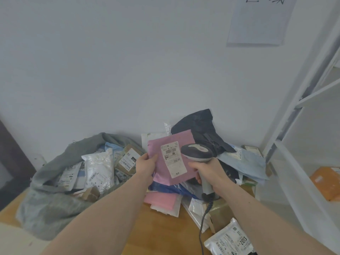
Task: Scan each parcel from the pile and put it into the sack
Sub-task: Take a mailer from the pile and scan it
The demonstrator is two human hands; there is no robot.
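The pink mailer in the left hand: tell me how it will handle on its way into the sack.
The pink mailer is a thin plastic pouch, so it is probably floppy. The left hand holds it up by one edge, which suggests it is light. Its smooth film may be slippery, and it will likely slide in among the sack parcels.

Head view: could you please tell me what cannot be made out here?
- Label text on the pink parcel: too small.
- Scanner window: faces away.
- Wall sign: top cut off.
- Sack depth: hidden by parcels.
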